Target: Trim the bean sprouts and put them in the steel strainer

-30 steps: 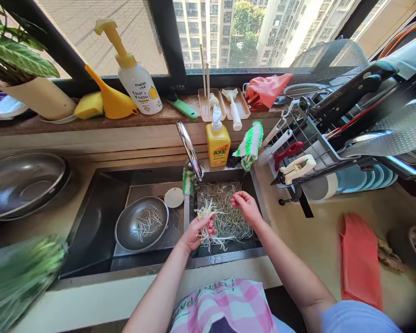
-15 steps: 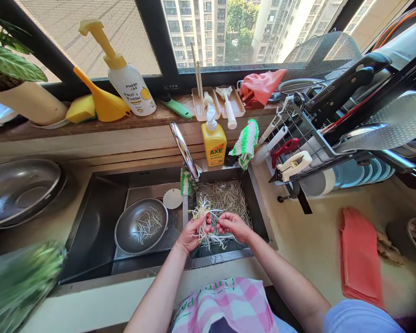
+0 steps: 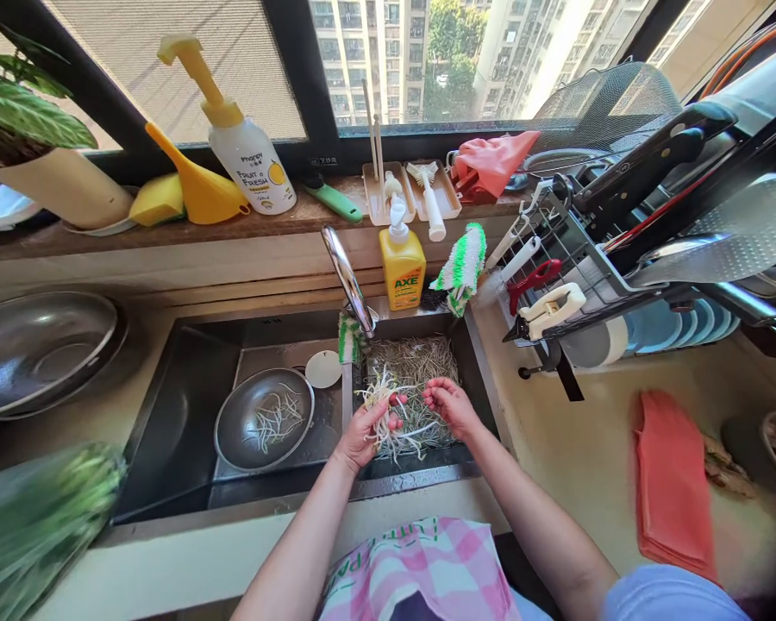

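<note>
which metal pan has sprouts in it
The round metal pan in the left-hand part of the sink: thin pale sprouts lie inside it. The wide pan on the counter to its left shows none.

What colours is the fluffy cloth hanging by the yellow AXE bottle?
The cloth is green and white, in stripes. The head view shows it best.

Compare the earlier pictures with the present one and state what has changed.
The right hand moved in to the bunch of sprouts, then drew back to the right. The left hand still holds the bunch; the metal bowl stayed put.
</note>
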Tool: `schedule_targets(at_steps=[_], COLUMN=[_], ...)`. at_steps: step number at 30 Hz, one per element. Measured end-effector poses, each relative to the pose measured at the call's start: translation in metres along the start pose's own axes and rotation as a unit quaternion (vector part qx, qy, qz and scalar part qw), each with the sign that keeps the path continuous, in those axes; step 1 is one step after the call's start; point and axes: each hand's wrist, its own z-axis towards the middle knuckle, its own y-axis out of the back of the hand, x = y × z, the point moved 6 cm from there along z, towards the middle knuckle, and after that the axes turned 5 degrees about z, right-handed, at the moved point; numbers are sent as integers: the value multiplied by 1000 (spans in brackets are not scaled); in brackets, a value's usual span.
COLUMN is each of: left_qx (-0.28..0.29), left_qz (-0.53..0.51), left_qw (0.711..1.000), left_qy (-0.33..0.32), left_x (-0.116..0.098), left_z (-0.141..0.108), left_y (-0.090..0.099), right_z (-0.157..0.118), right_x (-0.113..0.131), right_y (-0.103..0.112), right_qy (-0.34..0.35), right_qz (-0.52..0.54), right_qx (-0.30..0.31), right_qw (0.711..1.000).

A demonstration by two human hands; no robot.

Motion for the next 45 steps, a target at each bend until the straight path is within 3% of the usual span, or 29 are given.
schedule_targets(at_steps=[4,9,13,16,18,21,24,28,33,39,42,45], left_qx=[8,12,10,4,0,-12,-23,-43,-48,-57,-60,-63], left_qz=[5,10,16,9,-2,-32,-67,-90,-99,-125,-156,-182], left_qw=[1000,1000,999,999,999,999,997,995,994,990,986,981], left_qy=[10,18,39,49,50,39,27,21,24,27,25,22], left_x=[1,0,1,3,4,1,-3,-5,-3,-1,1,0], left_z=[-1,-2,-1,-1,0,1,3,5,4,5,6,8], left_y=[1,-1,-2,-1,0,5,10,14,13,14,13,12], right_z=[2,-3,1,7,8,3,-14,-26,-22,-18,-11,-4], right_x=[32,38,36,39,39,29,21,18,12,12,16,15], right_y=[-5,-18,-22,-15,-6,0,4,9,6,2,8,19], right_qy=[36,35,113,151,130,33,-37,-56,-39,96,149,131], right_qz=[-89,-270,-386,-365,-293,-226,-236,-250,-328,-471,-415,-234], right_qx=[102,217,174,55,4,78,195,231,217,143,23,-73], right_qw=[990,937,899,917,947,971,951,938,919,865,897,960])
